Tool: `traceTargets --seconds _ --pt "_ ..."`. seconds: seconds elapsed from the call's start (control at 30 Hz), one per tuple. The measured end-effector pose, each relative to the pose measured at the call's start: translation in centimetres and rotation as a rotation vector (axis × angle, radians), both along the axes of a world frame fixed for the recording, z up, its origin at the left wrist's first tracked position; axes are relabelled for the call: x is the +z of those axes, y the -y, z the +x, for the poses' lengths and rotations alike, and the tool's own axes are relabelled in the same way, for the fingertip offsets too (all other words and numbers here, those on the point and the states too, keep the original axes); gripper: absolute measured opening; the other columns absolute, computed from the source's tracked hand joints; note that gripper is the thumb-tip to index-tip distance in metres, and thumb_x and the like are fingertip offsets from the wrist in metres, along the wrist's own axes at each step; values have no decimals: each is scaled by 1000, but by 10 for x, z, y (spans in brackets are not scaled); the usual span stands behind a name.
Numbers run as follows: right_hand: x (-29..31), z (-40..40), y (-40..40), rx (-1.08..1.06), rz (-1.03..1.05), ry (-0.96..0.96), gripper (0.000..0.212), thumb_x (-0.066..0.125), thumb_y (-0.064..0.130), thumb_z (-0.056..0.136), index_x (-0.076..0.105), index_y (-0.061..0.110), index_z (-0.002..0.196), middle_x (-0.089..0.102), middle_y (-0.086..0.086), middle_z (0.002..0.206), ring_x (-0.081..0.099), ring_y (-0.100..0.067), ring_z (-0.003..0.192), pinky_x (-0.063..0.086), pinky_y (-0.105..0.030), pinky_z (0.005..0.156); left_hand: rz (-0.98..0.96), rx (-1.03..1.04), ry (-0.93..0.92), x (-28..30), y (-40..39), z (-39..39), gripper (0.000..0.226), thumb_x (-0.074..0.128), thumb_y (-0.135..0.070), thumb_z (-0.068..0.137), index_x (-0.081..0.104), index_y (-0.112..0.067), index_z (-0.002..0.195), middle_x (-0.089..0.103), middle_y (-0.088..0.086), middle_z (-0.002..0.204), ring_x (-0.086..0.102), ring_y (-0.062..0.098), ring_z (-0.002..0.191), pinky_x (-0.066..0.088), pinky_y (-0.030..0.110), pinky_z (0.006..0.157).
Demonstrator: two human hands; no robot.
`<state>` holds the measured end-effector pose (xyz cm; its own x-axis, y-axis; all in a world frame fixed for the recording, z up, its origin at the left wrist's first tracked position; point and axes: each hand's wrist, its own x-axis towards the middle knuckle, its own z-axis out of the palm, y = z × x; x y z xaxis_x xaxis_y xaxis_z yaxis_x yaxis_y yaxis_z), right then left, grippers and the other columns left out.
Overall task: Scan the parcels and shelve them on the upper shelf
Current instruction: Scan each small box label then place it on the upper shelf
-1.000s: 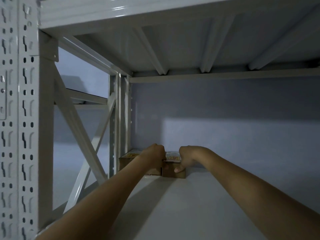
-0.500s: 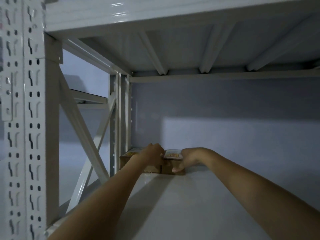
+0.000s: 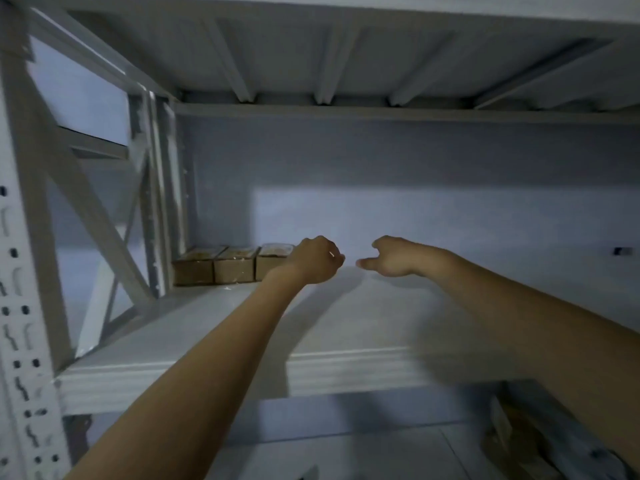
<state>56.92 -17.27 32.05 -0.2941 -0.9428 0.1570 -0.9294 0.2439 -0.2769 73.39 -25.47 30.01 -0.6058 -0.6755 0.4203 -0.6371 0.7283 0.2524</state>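
Three brown parcels in a row at the back left corner of the upper shelf (image 3: 346,317), side by side and touching: left parcel (image 3: 194,270) against the rear upright (image 3: 157,202), middle parcel (image 3: 234,268) beside it, right parcel (image 3: 273,263) partly hidden behind the left hand (image 3: 313,259). Pale labels on the top faces; print too blurred to read.

Left hand raised above the shelf surface, just right of the row and in front of the right parcel's near end. Fingers loosely curled, grasping nothing; contact with the right parcel not discernible, as the hand covers that end.

Right hand (image 3: 393,259) well clear of the parcels, further right, above bare shelf. Fingers loosely bent, thumb (image 3: 367,262) extended toward the left hand, nothing held. Small gap between the two hands.

Both forearms reaching in from below and over the front edge of the shelf. Perforated front upright (image 3: 20,341) at far left, with diagonal braces (image 3: 100,223) behind it. Ribbed underside of the next shelf (image 3: 346,57) overhead. Grey wall (image 3: 415,209) behind, with a brighter patch of light. Indistinct brown objects (image 3: 512,431) at lower right, beneath the shelf.
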Motion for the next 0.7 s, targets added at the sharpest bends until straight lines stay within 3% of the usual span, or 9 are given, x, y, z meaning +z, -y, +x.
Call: traceTargets --seconds 0.2,0.43,0.7 --pt "-13 -48 -80 -142 -16 -13 72 52 55 99 39 5 150 47 -15 150 50 -32 133 42 -39 107 87 -191 -52 -19 -70 -72 35 45 -30 99 68 -16 121 67 7 123 59 28 114 49 35 95" --pt "-18 -111 -159 -206 -7 7 80 52 60 97 35 5 153 43 -14 155 48 -31 136 42 -37 109 137 -322 -70 -18 -146 -141 33 45 -24 99 70 -13 118 70 9 117 63 28 106 51 33 87" --pt "-11 -206 -225 -221 55 -34 83 51 62 97 33 7 155 40 -12 158 45 -29 139 40 -40 113 103 -327 -49 -9 -201 -235 34 46 -29 99 70 -12 117 69 7 121 62 27 110 52 38 95"
